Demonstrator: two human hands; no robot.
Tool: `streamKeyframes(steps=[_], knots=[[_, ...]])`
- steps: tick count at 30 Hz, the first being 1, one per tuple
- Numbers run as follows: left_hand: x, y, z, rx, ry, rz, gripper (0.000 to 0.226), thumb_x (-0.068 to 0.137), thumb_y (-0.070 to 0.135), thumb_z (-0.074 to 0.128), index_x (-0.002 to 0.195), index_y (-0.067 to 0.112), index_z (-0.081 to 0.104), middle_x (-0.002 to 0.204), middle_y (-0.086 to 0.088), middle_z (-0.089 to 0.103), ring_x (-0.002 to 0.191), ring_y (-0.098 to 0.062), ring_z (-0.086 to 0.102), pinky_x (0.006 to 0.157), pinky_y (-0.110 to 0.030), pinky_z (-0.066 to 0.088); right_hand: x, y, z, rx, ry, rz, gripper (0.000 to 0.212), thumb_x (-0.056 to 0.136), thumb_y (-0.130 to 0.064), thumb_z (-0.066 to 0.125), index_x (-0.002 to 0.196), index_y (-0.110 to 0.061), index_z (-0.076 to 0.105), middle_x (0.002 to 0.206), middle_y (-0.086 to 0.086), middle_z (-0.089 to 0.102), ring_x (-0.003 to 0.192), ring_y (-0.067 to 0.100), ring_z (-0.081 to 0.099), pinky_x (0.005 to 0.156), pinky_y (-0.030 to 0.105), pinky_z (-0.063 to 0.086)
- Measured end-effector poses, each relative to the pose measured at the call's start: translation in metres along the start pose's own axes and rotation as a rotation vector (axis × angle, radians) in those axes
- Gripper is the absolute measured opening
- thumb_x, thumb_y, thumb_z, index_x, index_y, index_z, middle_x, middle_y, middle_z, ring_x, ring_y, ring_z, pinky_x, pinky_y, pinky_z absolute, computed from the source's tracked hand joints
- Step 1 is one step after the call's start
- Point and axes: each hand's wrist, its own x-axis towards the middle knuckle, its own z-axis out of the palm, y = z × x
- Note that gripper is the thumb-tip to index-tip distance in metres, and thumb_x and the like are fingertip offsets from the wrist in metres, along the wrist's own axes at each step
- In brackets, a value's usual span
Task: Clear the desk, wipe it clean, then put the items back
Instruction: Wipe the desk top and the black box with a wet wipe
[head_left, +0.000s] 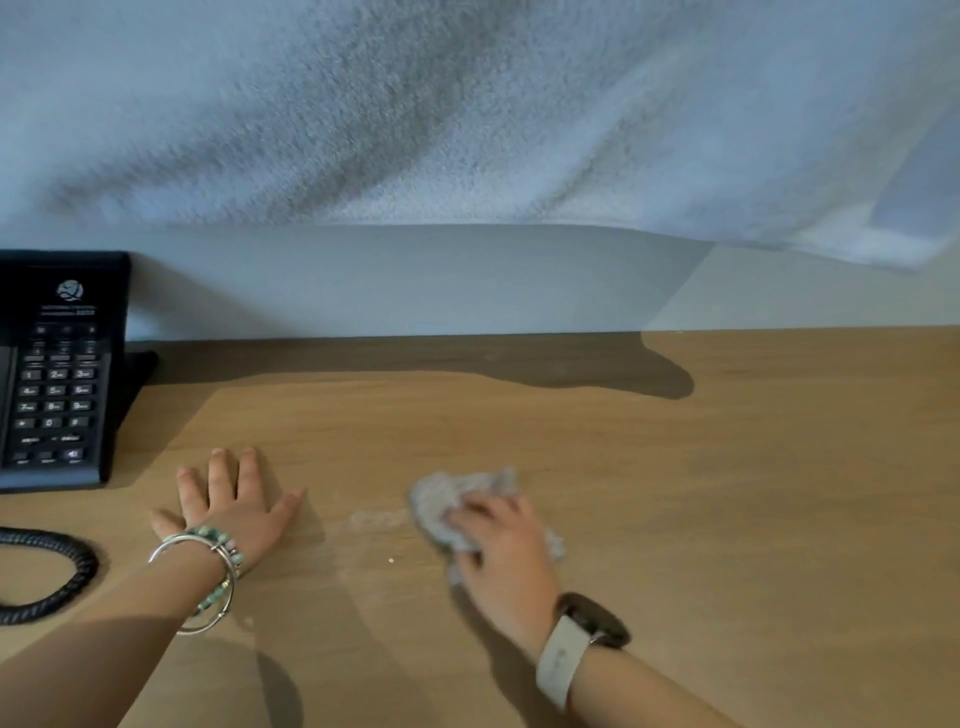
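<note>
Head view: wiping step. Right hand (501, 540), fingers curled on cloth (457, 501), rubs the bench (753, 493); left hand (234, 504) flat, fingers spread (bracing). Next: sweep toward the pale smear (376, 519).

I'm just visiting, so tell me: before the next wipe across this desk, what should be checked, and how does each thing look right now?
1. Grip: ok, the right hand grips the cloth against the desk.
2. Path: ok, the left hand rests flat, apart from the cloth.
3. Dirt: not ok, the pale smear between the hands is not yet wiped.
4. Clearing: not ok, the phone stands on the desk at the left.
5. Snags: ok, the coiled cord lies apart from the left forearm.
6. Surface under the phone: cannot tell.
</note>
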Motion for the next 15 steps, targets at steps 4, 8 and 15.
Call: streamKeyframes(steps=[4,8,15], knots=[[-0.004,-0.002,0.001,-0.002,0.015,0.031,0.073,0.09,0.066,0.018,0.148,0.031,-0.008,0.156,0.004,-0.018,0.143,-0.026,-0.016,0.114,-0.053,0.003,0.026,-0.001,-0.013,0.042,0.055,0.063,0.036,0.083,-0.025,0.047,0.113,-0.022,0.067,0.121,-0.002,0.062,0.112,0.028,0.053,0.094,0.039,0.035],[-0.005,-0.005,0.0,0.011,0.001,0.054,0.072,0.091,0.065,0.018,0.148,0.031,-0.011,0.156,0.004,-0.019,0.143,-0.026,-0.018,0.114,-0.052,0.001,0.073,0.073,-0.06,-0.188,0.183,0.584,0.038,0.091,-0.024,0.052,0.129,-0.024,0.056,0.14,-0.004,0.049,0.129,0.031,0.033,0.102,0.041,0.026],[-0.003,-0.005,0.0,0.022,-0.027,0.042,0.072,0.09,0.066,0.016,0.147,0.032,-0.014,0.155,0.004,-0.023,0.142,-0.026,-0.02,0.114,-0.052,-0.002,0.137,0.101,-0.066,-0.28,0.013,0.873,0.04,0.097,-0.031,0.042,0.136,-0.021,0.041,0.136,0.016,0.046,0.129,0.039,0.031,0.102,0.048,0.03]])
